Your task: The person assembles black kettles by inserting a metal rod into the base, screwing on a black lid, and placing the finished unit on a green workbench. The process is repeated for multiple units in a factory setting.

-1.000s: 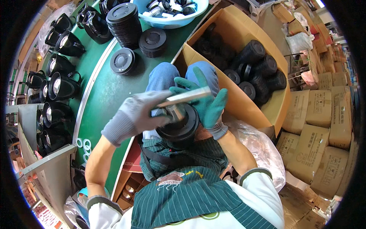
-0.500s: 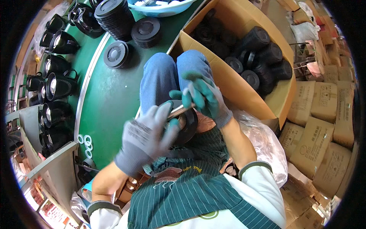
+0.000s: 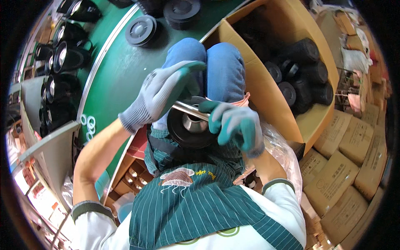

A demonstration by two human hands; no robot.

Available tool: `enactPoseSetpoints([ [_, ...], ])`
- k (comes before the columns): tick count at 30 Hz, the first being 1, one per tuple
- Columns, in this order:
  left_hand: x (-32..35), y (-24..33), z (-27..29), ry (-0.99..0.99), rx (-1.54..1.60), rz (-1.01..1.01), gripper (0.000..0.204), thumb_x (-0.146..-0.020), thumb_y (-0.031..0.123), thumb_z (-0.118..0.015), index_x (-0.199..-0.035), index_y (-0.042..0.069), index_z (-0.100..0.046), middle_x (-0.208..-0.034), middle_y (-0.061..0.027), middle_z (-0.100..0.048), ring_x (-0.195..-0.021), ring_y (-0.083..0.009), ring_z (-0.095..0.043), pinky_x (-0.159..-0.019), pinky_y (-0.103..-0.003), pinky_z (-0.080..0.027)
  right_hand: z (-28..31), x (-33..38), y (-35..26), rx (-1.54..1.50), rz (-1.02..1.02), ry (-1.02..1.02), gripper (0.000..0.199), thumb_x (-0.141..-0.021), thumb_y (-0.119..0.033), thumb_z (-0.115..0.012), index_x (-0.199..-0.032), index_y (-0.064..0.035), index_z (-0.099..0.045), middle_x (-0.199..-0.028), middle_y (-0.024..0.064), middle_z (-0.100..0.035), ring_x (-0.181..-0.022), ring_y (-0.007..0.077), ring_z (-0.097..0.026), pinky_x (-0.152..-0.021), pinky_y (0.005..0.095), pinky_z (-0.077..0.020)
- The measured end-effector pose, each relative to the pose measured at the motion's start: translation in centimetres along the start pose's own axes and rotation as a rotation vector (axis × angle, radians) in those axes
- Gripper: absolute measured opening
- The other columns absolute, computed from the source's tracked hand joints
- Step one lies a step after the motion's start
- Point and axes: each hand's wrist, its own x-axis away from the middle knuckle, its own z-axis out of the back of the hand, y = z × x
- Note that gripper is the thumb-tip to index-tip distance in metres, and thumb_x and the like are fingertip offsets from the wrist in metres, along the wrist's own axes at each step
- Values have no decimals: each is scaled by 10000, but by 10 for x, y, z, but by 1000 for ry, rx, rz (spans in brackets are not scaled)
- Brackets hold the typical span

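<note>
Over the person's lap, a round black part [image 3: 192, 127] with a shiny middle sits between both gloved hands. Left hand [image 3: 160, 93] has its fingers [image 3: 183, 73] curled down on a thin silver bar [image 3: 189, 109] lying across the part. Right hand [image 3: 235, 125] wraps around the part's right edge; its grip looks closed, though the glove hides the fingertips. Beside the knees lies the green counter [image 3: 112, 79], and an open cardboard box [image 3: 266, 89] holds more black parts

Matt black plastic housing [image 3: 192, 132], shiny metal strip [image 3: 189, 109] (knit gloves).
</note>
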Motion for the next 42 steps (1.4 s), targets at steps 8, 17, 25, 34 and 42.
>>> enactPoseSetpoints([
  [8,-61,-68,-18,-192,131,-269,330,-1087,192,-471,-1200,-6,-711,-915,-200,-719,-868,-304,-703,-803,-389,-548,-43,-55,-37,776,-90,-551,317,-704,-422,-755,-722,-130,-634,-695,21,-477,-782,238,-581,-989,526,-497],
  [17,-100,-51,-78,-764,471,-254,374,-1010,306,-571,-881,-4,-736,-774,-207,-665,-753,-387,-623,-738,-466,-480,-101,-105,3,767,-148,-681,274,-846,-318,-599,-652,-138,-669,-635,24,-641,-611,240,-631,-571,388,-481],
  [25,-82,-54,-39,45,27,-399,409,-969,343,-650,-1211,15,-688,-1098,-218,-713,-991,-381,-685,-885,-448,-537,-74,-117,-1,625,-218,-593,323,-840,-446,-691,-854,-123,-688,-675,29,-553,-659,244,-604,-639,363,-492],
  [34,-30,21,32,-586,-427,220,307,-975,301,-666,-1035,2,-705,-761,-169,-712,-781,-313,-742,-729,-398,-597,-23,-66,-3,-366,-24,253,525,-1069,-419,-425,-1202,13,-692,-1079,166,-706,-1002,321,-670,-998,463,-499],
  [42,-20,110,-59,-721,-1167,353,388,-989,404,-554,-970,59,-731,-886,-124,-705,-840,-288,-728,-715,-435,-584,13,-18,59,81,-334,532,411,-1062,-303,-541,-1349,-11,-577,-1368,162,-608,-1165,246,-629,-1023,384,-520],
])
